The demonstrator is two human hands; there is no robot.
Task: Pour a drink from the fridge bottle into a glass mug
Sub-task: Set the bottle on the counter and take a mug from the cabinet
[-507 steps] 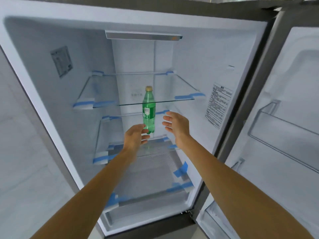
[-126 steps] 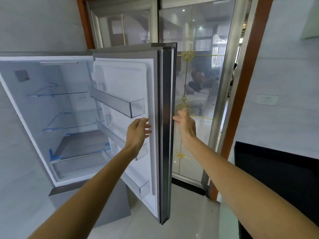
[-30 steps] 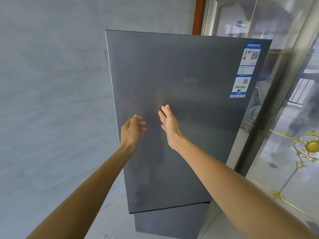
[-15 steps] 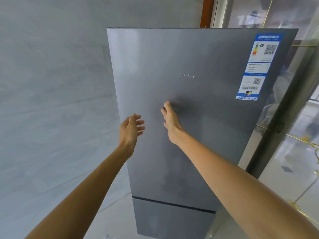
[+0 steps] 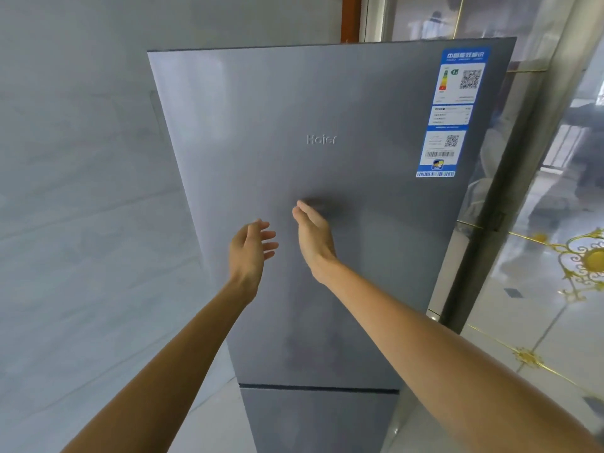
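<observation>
From my remote seat: the upper fridge door [image 5: 376, 243], wide open four seconds ago and nearly home a second ago, is now shut flush. My right hand [image 5: 313, 233] has its fingers straight and pressed together, tips against the grey panel just below the brand name [image 5: 321, 139]. The left hand [image 5: 250, 250] hovers just beside it at 9 o'clock, fingers loosely spread and holding nothing. The green bottle, which stood on a middle shelf earlier, is out of frame and in neither hand. The glass mug is not in view either, so I cannot tell where either one stands. With the fridge closed, I judge the fetching stage over and the pour not yet begun; the next move is likely a turn away toward wherever bottle and mug wait. The door is smooth brushed grey, with a blue-and-white energy label [image 5: 452, 109] at 1 o'clock and the lower door [image 5: 313, 420] below a dark seam at 6 o'clock. A pale marbled wall [image 5: 81, 191] fills 9 o'clock, a wooden frame [image 5: 351, 18] shows at 12, and a glass door with gold ornament [image 5: 585, 259] reflects the room at 3 o'clock.
</observation>
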